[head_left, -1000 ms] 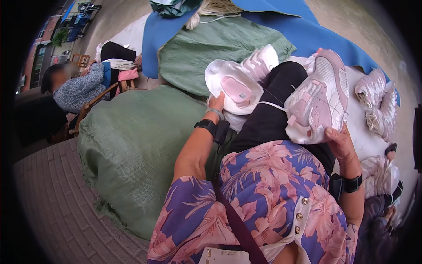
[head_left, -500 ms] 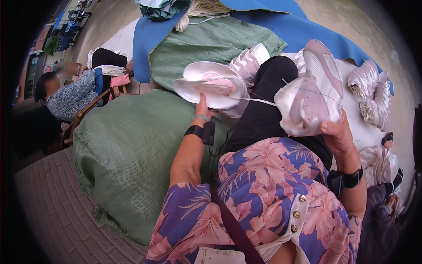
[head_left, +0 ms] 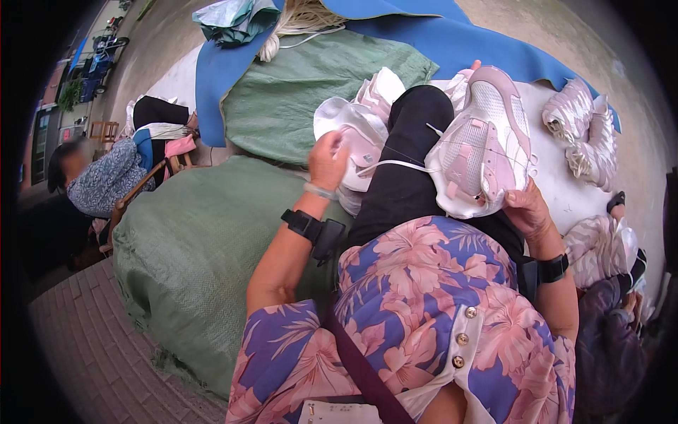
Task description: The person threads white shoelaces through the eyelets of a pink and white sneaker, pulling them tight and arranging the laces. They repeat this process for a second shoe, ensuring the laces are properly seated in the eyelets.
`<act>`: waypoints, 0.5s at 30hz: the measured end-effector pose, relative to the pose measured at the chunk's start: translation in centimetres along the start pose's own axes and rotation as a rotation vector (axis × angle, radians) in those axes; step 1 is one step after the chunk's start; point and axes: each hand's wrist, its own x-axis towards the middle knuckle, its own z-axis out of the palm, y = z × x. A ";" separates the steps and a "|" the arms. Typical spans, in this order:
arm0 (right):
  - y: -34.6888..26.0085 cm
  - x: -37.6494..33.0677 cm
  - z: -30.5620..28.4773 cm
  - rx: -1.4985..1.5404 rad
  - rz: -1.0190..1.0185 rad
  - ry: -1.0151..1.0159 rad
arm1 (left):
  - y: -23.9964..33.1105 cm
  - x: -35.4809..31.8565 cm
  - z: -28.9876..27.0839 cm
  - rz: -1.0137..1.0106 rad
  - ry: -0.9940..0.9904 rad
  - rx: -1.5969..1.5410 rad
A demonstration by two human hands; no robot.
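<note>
My right hand [head_left: 528,210] grips the lower edge of a pink and white shoe upper [head_left: 480,145], which rests over my right thigh with its mesh front pointing away. A white shoelace [head_left: 399,164] runs from this upper leftward across my black-trousered leg. Beside that leg, on the left, lies another pale shoe upper [head_left: 357,134]. My left hand [head_left: 330,161] is at its near side, fingers curled together. Whatever those fingers pinch, if anything, is hidden. A thin dark thread also crosses the right-hand upper.
Green woven sacks [head_left: 205,240] bulge at my left and ahead. Blue sheeting [head_left: 452,42] spreads behind, near a bundle of pale laces [head_left: 307,18]. Rolled stacks of uppers [head_left: 590,134] lie at right. One person [head_left: 109,173] sits at left, another at lower right.
The left upper has turned and dropped against the leg, and my left hand has shifted from its underside to its near side. My right hand has turned its upper so the front shows more fully.
</note>
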 end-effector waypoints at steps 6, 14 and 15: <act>-0.2 0.5 1.1 -0.021 -0.039 0.004 | 7.5 2.3 2.7 0.469 -0.465 -0.100; -1.3 0.7 2.7 -0.026 -0.065 -0.010 | 7.7 1.6 2.9 0.564 -0.480 -0.087; -1.5 0.9 2.9 -0.038 -0.076 -0.011 | 7.7 1.4 2.9 0.579 -0.463 -0.095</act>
